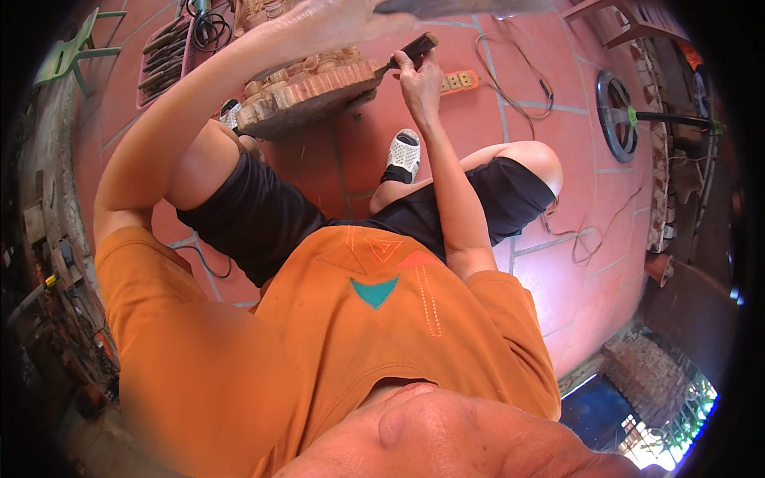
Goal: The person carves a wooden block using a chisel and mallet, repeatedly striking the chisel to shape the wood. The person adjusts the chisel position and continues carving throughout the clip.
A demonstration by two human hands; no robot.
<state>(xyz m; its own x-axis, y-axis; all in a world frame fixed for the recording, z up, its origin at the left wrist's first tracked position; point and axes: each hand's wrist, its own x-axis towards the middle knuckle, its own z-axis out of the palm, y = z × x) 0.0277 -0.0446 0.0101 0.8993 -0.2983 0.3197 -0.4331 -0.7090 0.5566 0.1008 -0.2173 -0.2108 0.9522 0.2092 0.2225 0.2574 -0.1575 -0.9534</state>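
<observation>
A thick block of carved wood (315, 92) stands before my knees, its top worked in relief. My right hand (422, 84) is closed round a chisel (417, 48) with a dark handle, its blade slanting down-left to the block's right edge. Raised above the block at the top edge, my left hand (339, 20) grips a long dark tool (446, 7). That tool is smeared by motion and cut off by the frame, so its kind is unclear.
A pink basket (190, 60) of chisels and a coiled black cable (210, 30) lie at far left, near a green chair (70, 52). An orange socket strip (460, 81) with a trailing cord is right of the block. A round-framed floor fan (617, 115) lies farther right.
</observation>
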